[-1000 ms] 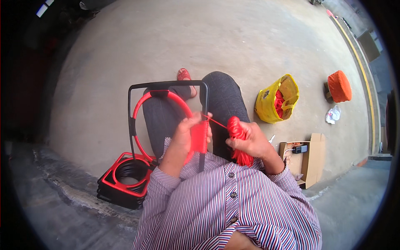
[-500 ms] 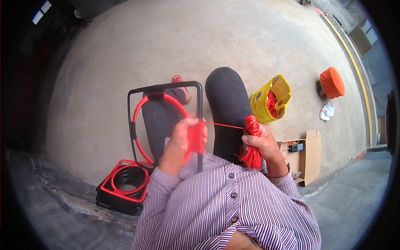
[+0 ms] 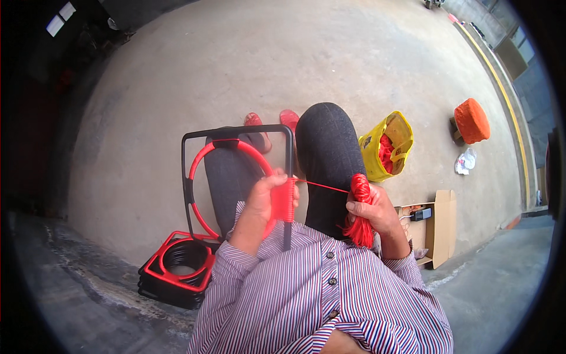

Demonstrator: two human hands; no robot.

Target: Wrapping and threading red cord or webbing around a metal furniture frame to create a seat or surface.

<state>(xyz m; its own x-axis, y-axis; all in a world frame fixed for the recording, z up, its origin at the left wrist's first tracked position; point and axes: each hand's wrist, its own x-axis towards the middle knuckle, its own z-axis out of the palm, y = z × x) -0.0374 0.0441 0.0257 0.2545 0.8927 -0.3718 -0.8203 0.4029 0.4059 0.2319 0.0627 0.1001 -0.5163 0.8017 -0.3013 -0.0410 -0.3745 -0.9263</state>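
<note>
Over my left thigh stands a black rectangular frame (image 3: 238,128) with a ring inside it, largely wrapped in red cord. My left hand (image 3: 262,197) grips this frame at its right side, where red cord (image 3: 283,200) is wound in close turns joining ring and bar. A bundle of red cord (image 3: 360,203) sits in my right hand (image 3: 377,211), its loose strands hanging below the fingers. Between both hands one red strand (image 3: 323,186) runs taut from the wound part to the bundle. Some fingers of the left hand are hidden behind the frame.
Left of me stands a stack of similar black frames (image 3: 177,295), the top one wrapped in red. A yellow bag (image 3: 372,154) holding red cord is beyond my right hand. Nearby are a cardboard box (image 3: 443,230), an orange stool (image 3: 471,121) and a white crumpled bag (image 3: 466,160).
Both hands, the frame and the cord bundle sit slightly lower and further right in view. My right knee has shifted, and a second red shoe now shows. The strand stays taut.
</note>
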